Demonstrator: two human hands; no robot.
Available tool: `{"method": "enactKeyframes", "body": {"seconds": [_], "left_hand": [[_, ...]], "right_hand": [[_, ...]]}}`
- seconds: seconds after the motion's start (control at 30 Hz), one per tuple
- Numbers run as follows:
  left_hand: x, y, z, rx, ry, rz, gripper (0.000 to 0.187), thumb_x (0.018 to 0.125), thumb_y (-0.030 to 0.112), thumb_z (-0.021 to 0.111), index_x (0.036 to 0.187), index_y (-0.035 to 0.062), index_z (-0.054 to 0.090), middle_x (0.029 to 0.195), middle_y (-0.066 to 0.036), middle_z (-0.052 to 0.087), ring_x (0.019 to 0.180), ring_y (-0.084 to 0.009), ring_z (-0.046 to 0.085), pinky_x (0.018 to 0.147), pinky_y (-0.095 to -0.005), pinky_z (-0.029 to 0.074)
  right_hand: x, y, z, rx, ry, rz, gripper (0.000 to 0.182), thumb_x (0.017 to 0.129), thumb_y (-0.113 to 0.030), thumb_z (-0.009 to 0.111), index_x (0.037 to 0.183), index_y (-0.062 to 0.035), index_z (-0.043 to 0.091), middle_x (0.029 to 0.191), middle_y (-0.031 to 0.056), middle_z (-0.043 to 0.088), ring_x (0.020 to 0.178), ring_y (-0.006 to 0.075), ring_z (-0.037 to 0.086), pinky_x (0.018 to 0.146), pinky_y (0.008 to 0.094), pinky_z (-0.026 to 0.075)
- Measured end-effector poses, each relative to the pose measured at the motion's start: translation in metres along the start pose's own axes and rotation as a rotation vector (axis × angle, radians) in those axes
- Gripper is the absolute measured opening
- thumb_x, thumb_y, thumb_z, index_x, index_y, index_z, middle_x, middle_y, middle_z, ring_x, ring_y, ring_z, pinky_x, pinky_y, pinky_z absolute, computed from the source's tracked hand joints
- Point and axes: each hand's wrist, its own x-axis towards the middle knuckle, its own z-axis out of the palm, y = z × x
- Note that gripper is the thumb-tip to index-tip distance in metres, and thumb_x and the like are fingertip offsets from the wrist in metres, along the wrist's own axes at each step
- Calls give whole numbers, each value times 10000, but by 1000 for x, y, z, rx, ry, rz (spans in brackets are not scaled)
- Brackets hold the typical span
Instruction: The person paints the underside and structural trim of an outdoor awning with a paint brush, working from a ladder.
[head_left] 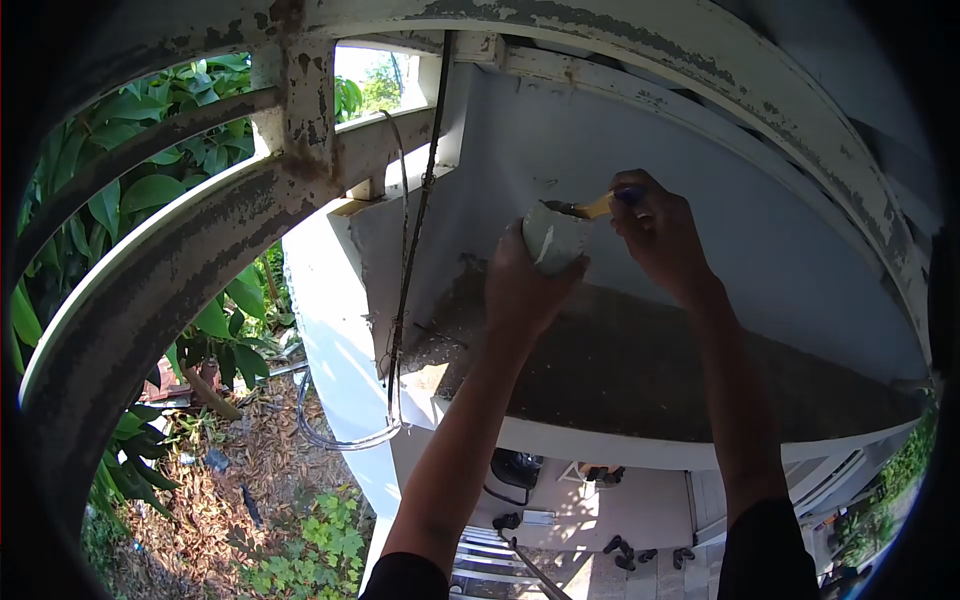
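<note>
My left hand (527, 290) is wrapped round a pale grey-green cup or can (556, 238) streaked with white, held up in front of the light wall. Its open top tilts toward my right. From the right, my right hand (660, 225) grips a brush (597, 208) with a yellowish handle and a dark blue part near the fingers. The brush's far end reaches into the cup's mouth, so its tip is hidden. What the cup contains is too dark to make out.
Curved beams with peeling paint (180, 260) arch overhead and at left. Cables (404, 270) hang down left of my hands. Beneath them lies a dirty brown ledge (640, 365). Far below are leaf-covered ground (280, 430), a paved area and shoes (620, 550).
</note>
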Motion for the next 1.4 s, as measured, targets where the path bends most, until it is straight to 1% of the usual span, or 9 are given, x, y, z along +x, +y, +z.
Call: {"method": "enactKeyframes", "body": {"seconds": [0.17, 0.27, 0.5, 0.6, 0.73, 0.87, 1.17, 1.27, 1.4], "left_hand": [[19, -26, 23, 68, 100, 72, 761, 710, 297, 908, 1293, -28, 541, 1162, -234, 671, 1070, -394, 690, 912, -456, 549], [21, -28, 22, -13, 95, 47, 745, 664, 286, 921, 1218, -47, 551, 1094, -245, 658, 1036, -432, 666, 884, -501, 541], [35, -24, 29, 31, 113, 67, 736, 641, 268, 936, 1187, -59, 568, 1072, -235, 670, 1008, -425, 679, 862, -495, 550], [31, -31, 27, 14, 81, 25, 715, 690, 299, 915, 1216, -52, 582, 1095, -239, 697, 1027, -402, 711, 877, -465, 562], [35, -42, 25, 64, 61, 65, 777, 690, 313, 912, 1265, -61, 547, 1124, -252, 665, 1058, -426, 675, 897, -498, 543], [31, -45, 24, 138, 56, 36, 851, 695, 337, 905, 1322, -75, 502, 1154, -264, 631, 1103, -442, 625, 917, -523, 525], [32, -55, 30, 184, 83, 81, 952, 684, 371, 913, 1366, -118, 464, 1208, -262, 615, 1153, -440, 596, 988, -513, 493], [34, -55, 32, 170, 157, 145, 788, 670, 316, 914, 1257, -68, 555, 1127, -260, 658, 1071, -434, 659, 918, -497, 529], [33, -55, 32, 175, 149, 107, 780, 666, 309, 917, 1249, -68, 560, 1112, -253, 664, 1074, -424, 665, 919, -491, 533]], "right_hand": [[16, 24, 11, -51, -21, 11, 156, 1025, -158, 606, 1119, -37, 639, 899, 126, 715, 834, 222, 750, 754, 364, 606], [18, 23, 14, -20, -33, 15, 164, 1025, -171, 612, 1118, -40, 643, 897, 119, 712, 846, 210, 746, 768, 360, 604], [35, 27, 12, -38, 80, -23, 165, 1013, -166, 612, 1092, -26, 647, 907, 93, 708, 835, 176, 723, 747, 320, 594], [43, 23, 12, -54, 66, -14, 157, 1009, -165, 613, 1075, -26, 646, 909, 86, 705, 825, 172, 721, 747, 317, 592], [46, 34, 16, -15, 77, -96, 150, 1007, -173, 610, 1056, -34, 640, 860, 91, 692, 787, 161, 704, 710, 312, 570], [51, 41, 16, 3, -8, 26, 149, 1006, -173, 608, 1053, -34, 634, 798, 83, 669, 723, 141, 663, 662, 309, 539], [62, 53, 10, 14, 10, -106, 146, 1022, -172, 615, 1050, -28, 616, 735, 56, 625, 647, 119, 605, 639, 295, 515], [65, 51, 7, 97, -37, -60, 153, 1028, -176, 611, 1051, -24, 613, 739, 49, 620, 658, 104, 605, 649, 299, 519], [65, 50, 1, -16, -128, -31, 141, 1035, -166, 602, 1052, -26, 613, 763, 26, 606, 683, 91, 575, 668, 290, 518]]}}
